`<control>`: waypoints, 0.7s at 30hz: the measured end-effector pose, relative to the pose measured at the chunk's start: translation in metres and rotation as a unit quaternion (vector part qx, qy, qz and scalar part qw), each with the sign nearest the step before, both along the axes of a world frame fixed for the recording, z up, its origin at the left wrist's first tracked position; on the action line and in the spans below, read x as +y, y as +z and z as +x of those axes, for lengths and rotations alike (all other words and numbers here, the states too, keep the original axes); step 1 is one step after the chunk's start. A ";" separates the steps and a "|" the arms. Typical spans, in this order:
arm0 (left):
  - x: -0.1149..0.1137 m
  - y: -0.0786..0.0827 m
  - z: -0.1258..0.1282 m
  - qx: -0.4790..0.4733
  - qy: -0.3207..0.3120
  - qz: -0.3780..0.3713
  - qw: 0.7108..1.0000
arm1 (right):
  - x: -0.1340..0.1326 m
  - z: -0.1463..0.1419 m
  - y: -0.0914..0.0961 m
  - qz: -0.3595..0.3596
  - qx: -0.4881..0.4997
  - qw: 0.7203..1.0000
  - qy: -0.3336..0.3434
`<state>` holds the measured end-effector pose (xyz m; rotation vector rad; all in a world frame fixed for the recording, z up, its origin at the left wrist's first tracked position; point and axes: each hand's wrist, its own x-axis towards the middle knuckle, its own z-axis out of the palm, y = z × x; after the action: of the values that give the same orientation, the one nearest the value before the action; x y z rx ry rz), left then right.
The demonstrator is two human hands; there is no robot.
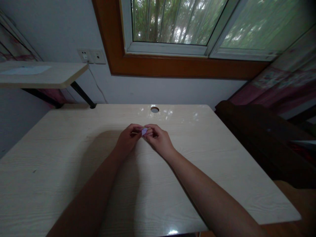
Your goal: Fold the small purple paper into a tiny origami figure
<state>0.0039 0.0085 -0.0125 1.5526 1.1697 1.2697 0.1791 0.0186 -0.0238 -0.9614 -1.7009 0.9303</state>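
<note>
- Your left hand [128,136] and right hand [158,138] meet at mid-desk, both grips pinched on a small pale paper piece [144,131], at or just above the desk [74,158].
- The paper looks already folded small; what is left, cannot tell.
- Desk edges are well apart from the hands; cable hole [154,109] beyond, dark furniture [259,138] past the right edge.

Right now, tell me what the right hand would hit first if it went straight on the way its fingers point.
Its fingers point leftward, so the right hand would first press the small purple piece it pinches, then probably the left hand gripping the same piece.
</note>
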 end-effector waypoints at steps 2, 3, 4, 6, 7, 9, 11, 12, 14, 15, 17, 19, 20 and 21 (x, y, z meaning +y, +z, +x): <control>0.000 -0.002 -0.001 -0.001 0.000 -0.001 1.000 | 0.000 0.000 0.000 0.011 -0.005 1.000 -0.004; 0.001 -0.003 -0.001 -0.002 0.000 -0.003 1.000 | -0.001 0.000 0.000 0.016 -0.007 1.000 -0.004; 0.001 -0.003 -0.002 -0.003 0.001 -0.003 1.000 | -0.001 -0.001 0.000 0.020 -0.009 1.000 -0.005; 0.002 -0.005 -0.003 -0.004 0.001 -0.004 1.000 | -0.002 -0.001 0.001 0.027 -0.015 1.000 -0.008; 0.002 -0.005 -0.003 -0.004 0.000 -0.003 1.000 | -0.002 -0.001 0.002 0.030 -0.018 0.999 -0.010; 0.003 -0.006 -0.003 -0.007 0.000 -0.001 1.000 | -0.003 -0.002 0.003 0.037 -0.027 0.999 -0.015; 0.003 -0.005 -0.003 -0.011 0.000 -0.002 1.000 | -0.004 -0.002 0.004 0.046 -0.043 0.998 -0.021; 0.003 -0.005 -0.003 -0.015 -0.001 -0.004 1.000 | -0.004 -0.001 0.005 0.052 -0.052 0.997 -0.024; 0.002 -0.004 -0.002 -0.023 -0.007 -0.009 1.000 | -0.005 -0.001 0.006 0.061 -0.073 0.995 -0.028; 0.002 -0.004 -0.002 -0.026 -0.011 -0.010 1.000 | -0.005 -0.001 0.006 0.064 -0.081 0.994 -0.028; 0.002 -0.004 -0.001 -0.027 -0.017 -0.010 0.999 | -0.006 0.000 0.006 0.068 -0.092 0.993 -0.027; 0.002 -0.005 -0.001 -0.019 -0.014 -0.003 1.000 | -0.006 0.000 0.006 0.068 -0.091 0.993 -0.025; 0.002 -0.005 -0.002 -0.017 -0.008 0.001 1.000 | -0.006 -0.001 0.006 0.067 -0.085 0.994 -0.023; 0.002 -0.005 -0.002 -0.016 0.002 0.004 1.000 | -0.006 -0.001 0.006 0.064 -0.077 0.995 -0.022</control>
<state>0.0024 0.0105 -0.0176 1.5322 1.1496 1.2988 0.1784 0.0123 -0.0174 -1.0019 -1.8374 0.7254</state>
